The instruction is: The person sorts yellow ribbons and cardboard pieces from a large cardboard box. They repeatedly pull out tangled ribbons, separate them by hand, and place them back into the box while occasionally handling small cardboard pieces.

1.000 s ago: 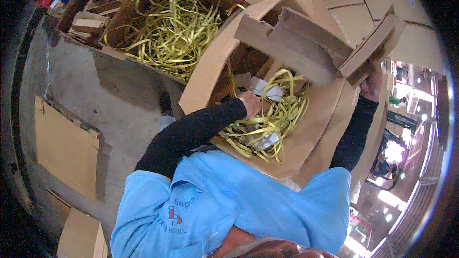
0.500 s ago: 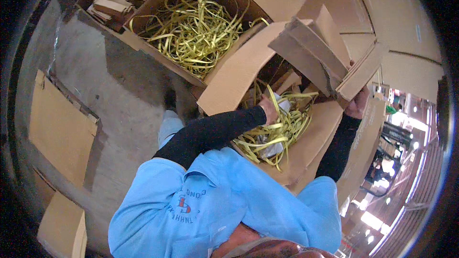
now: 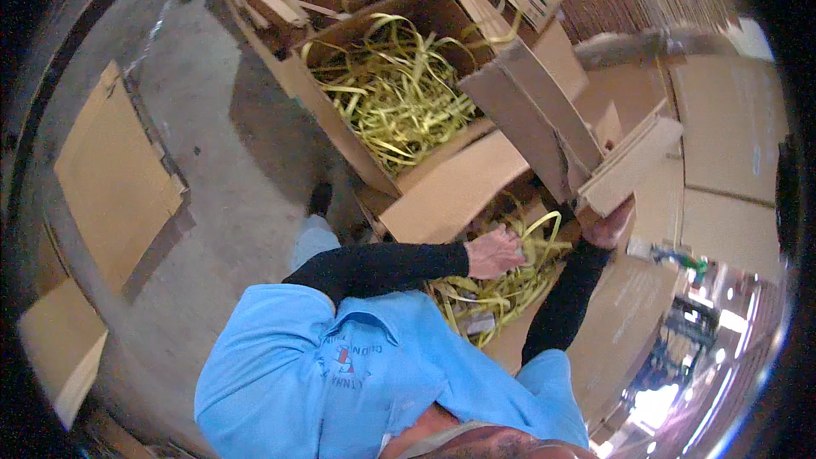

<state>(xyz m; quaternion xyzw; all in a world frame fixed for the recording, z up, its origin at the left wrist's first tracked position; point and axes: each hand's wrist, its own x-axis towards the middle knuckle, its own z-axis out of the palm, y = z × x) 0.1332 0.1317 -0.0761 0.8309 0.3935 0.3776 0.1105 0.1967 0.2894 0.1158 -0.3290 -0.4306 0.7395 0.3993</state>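
My left hand (image 3: 495, 252) reaches over the near cardboard box, its fingers curled at a loop of yellow strap (image 3: 544, 219) that rises from the tangle. More yellow strapping (image 3: 493, 306) lies in that box, with pale scraps among it. To the right, my right hand (image 3: 610, 225) grips a bundle of folded cardboard pieces (image 3: 633, 161) from below. A wide brown cardboard sheet (image 3: 531, 115) stands tilted beside the bundle, above the box. The box's raised flap (image 3: 459, 191) lies between it and the larger box behind.
A larger cardboard box (image 3: 344, 132) behind is heaped with yellow straps (image 3: 399, 93); cardboard scraps (image 3: 276, 0) fill its far-left section. Flat cardboard (image 3: 119, 178) lies on the floor (image 3: 212, 212) at left. Stacked cardboard cartons (image 3: 727, 127) stand at right.
The view has shifted, so the boxes appear lower and farther right. My right hand has brought the cardboard bundle closer to my left hand, which stays over the straps.
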